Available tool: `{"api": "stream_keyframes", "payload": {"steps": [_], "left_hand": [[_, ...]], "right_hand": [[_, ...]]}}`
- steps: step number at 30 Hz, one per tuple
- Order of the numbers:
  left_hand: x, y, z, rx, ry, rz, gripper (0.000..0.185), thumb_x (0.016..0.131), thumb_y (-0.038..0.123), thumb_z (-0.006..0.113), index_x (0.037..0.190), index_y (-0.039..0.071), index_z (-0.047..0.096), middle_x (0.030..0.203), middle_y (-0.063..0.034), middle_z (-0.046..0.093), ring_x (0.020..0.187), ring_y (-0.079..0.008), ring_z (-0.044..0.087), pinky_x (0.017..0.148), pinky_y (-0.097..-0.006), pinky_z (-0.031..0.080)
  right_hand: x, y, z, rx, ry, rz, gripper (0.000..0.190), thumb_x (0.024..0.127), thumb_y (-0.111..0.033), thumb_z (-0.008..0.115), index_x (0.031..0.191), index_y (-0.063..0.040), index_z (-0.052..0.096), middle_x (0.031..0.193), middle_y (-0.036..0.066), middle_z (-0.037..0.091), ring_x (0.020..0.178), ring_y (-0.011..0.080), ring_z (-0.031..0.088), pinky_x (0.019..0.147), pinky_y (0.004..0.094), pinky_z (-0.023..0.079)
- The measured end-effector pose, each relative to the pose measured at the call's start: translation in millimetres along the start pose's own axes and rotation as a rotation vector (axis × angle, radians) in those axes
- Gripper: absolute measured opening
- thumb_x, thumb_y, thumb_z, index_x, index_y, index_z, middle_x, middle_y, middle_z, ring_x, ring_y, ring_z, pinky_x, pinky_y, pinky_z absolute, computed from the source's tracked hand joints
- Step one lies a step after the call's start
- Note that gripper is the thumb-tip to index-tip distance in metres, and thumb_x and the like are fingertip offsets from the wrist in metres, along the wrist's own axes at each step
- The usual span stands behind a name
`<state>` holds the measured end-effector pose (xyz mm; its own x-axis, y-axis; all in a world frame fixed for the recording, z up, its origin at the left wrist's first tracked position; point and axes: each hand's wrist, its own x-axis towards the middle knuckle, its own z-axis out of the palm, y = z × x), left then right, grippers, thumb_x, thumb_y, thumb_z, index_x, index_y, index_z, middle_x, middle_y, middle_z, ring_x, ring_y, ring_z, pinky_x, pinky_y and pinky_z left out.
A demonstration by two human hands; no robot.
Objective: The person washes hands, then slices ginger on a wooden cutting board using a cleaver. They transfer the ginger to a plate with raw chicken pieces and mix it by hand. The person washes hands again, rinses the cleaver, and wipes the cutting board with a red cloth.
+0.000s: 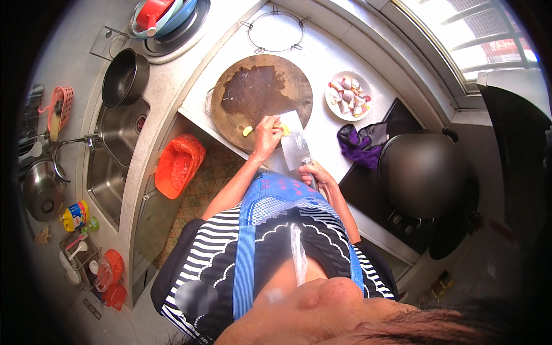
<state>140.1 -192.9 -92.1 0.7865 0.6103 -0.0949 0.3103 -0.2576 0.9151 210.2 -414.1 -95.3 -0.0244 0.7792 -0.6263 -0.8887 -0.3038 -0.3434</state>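
My right hand (318, 173) grips the handle of a cleaver (295, 142), whose broad metal blade lies tilted over the near right edge of a round wooden chopping board (263, 95). Small yellow pieces (284, 128), perhaps ginger or garlic, rest on the blade. The fingers of my left hand (268, 134) are bent beside these pieces; whether they pinch any cannot be told. Another yellow piece (247, 131) lies on the board, left of my left hand. A dark wet patch covers much of the board. To its right stands a white bowl (329, 105) with cut pieces, seemingly fish.
A wire ring stand (276, 49) lies behind the board. At right, a purple and grey cloth (360, 146) touches a wok area on the black hob (362, 185). An orange-lined bin (179, 166) stands at left, near the sink (108, 181) and a black pot (125, 77).
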Motion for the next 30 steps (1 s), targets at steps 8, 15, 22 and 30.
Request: {"api": "stream_keyframes", "payload": {"steps": [8,15,22,30], "left_hand": [[17,4,-3,-1.27,0.096,-0.51,0.03,0.095,0.024,0.057,0.116,0.002,0.055,0.104,-0.0071,0.06,0.097,-0.0165,0.059,0.088,-0.0315,0.05],[27,21,39,-1.395,0.16,-0.377,0.029,0.096,0.033,0.055,0.111,0.008,0.06,0.102,-0.0011,0.061,0.096,-0.013,0.057,0.09,-0.0291,0.044],[31,15,40,-1.733,0.065,-0.493,0.021,0.092,0.019,0.063,0.108,0.008,0.06,0.101,-0.0006,0.062,0.098,-0.012,0.058,0.094,-0.0304,0.045],[26,20,48,-1.449,-0.038,-0.445,0.03,0.089,0.0,0.06,0.116,0.006,0.05,0.106,-0.0047,0.058,0.099,-0.0141,0.058,0.09,-0.0275,0.048]], "right_hand": [[-32,-36,41,-0.378,0.22,-0.236,0.017,0.083,-0.009,0.064,0.095,-0.004,0.053,0.064,-0.001,0.048,0.048,0.0075,0.046,0.043,0.0239,0.041],[-40,-38,89,-0.798,0.538,-0.354,0.035,0.083,-0.011,0.066,0.115,-0.003,0.054,0.065,0.001,0.053,0.05,0.008,0.049,0.045,0.0251,0.042],[-44,-42,88,-0.576,0.459,-0.349,0.039,0.084,-0.015,0.065,0.118,-0.004,0.05,0.07,0.002,0.053,0.051,0.0083,0.049,0.045,0.0256,0.043],[-47,-48,84,-0.513,0.374,-0.37,0.039,0.085,-0.014,0.066,0.119,-0.004,0.049,0.074,0.001,0.053,0.05,0.0074,0.049,0.045,0.0234,0.043]]}}
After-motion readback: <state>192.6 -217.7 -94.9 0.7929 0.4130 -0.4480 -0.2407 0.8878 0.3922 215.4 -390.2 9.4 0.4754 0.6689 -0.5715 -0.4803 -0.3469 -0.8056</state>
